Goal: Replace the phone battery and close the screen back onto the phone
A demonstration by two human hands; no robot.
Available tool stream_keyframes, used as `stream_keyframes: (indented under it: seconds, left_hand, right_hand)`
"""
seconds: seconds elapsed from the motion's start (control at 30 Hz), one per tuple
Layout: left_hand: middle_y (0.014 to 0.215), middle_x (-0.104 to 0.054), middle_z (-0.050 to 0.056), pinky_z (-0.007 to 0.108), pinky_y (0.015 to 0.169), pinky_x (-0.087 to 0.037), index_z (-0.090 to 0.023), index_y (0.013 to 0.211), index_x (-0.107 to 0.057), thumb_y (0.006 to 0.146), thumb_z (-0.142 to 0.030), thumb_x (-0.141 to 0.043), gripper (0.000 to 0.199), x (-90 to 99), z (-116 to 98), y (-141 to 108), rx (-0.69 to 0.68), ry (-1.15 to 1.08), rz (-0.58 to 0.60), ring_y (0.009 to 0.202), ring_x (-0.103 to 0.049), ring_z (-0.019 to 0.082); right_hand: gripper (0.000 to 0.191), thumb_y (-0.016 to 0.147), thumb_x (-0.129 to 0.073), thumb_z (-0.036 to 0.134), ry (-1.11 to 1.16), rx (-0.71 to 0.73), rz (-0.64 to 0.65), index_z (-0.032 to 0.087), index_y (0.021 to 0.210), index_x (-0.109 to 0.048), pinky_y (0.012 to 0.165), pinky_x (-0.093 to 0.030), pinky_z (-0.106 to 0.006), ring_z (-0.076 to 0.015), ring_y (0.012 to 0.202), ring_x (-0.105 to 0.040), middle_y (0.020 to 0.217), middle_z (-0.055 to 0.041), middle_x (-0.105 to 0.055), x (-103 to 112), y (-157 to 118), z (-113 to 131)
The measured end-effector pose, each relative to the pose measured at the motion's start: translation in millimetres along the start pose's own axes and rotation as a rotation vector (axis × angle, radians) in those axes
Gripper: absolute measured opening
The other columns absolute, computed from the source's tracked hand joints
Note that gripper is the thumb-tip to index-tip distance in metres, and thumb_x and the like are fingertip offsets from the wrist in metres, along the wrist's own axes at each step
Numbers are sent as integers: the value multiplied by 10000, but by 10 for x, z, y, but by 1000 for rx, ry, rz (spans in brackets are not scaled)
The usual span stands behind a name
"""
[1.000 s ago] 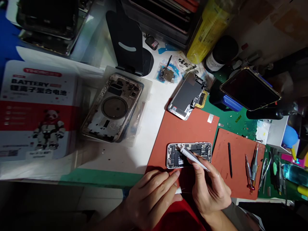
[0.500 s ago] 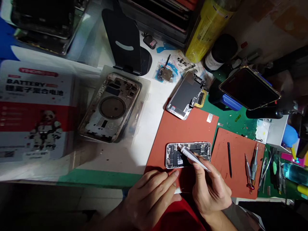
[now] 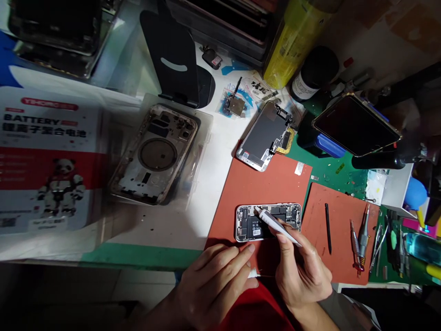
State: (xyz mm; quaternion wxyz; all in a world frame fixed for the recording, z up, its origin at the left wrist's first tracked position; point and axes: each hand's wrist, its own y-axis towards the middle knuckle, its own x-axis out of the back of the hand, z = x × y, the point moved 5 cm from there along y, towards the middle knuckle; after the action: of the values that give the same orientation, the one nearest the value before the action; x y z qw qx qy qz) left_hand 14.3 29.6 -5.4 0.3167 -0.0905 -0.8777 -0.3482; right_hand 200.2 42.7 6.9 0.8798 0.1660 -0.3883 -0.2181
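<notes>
An opened phone point(image 3: 245, 230) lies on the orange mat, its battery and circuit boards bare. Pinched in my right hand point(image 3: 305, 273) is a slim white squeeze tube point(image 3: 270, 220), tilted over the phone. The tube's nozzle is at the phone's upper inner edge; whether it touches cannot be made out. My left hand point(image 3: 218, 280) is closed just below the phone's near edge. A small white cap point(image 3: 253, 273) with a thin pin pokes out from its fingers, which partly hide it.
A detached phone screen point(image 3: 263, 135) lies behind the orange mat point(image 3: 227, 202). On the right, a second mat holds a black stick point(image 3: 328, 229) and screwdrivers point(image 3: 363, 239). To the left are a phone back housing point(image 3: 134, 181) and a battery box point(image 3: 51, 147). A yellow can point(image 3: 287, 50) stands behind.
The view has shifted very slightly, so things at left appear a little further left. Both hands, the tube and the phone otherwise keep their places.
</notes>
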Motion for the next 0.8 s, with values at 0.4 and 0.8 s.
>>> stream_keyframes:
  seconds: [0.4, 0.8]
  left_hand:
    - [1186, -850, 184, 402, 898, -641, -71, 1076, -754, 1031, -158, -743, 98, 16, 6, 46, -16, 16, 32, 1124, -795, 239]
    - [1188, -845, 206, 402, 910, -634, -51, 1075, -756, 1008, -116, -753, 93, 14, 6, 32, -24, -15, 43, 1148, -790, 251]
  right_hand:
    - [329, 936, -853, 60, -19, 3, -6, 196, 1234, -822, 850, -713, -247, -162, 854, -867, 1058, -5, -885, 32, 11, -13]
    - [313, 933, -862, 81, -31, 0, -19, 199, 1220, -829, 818, -715, -252, -174, 829, -867, 1049, -13, -886, 49, 10, -41]
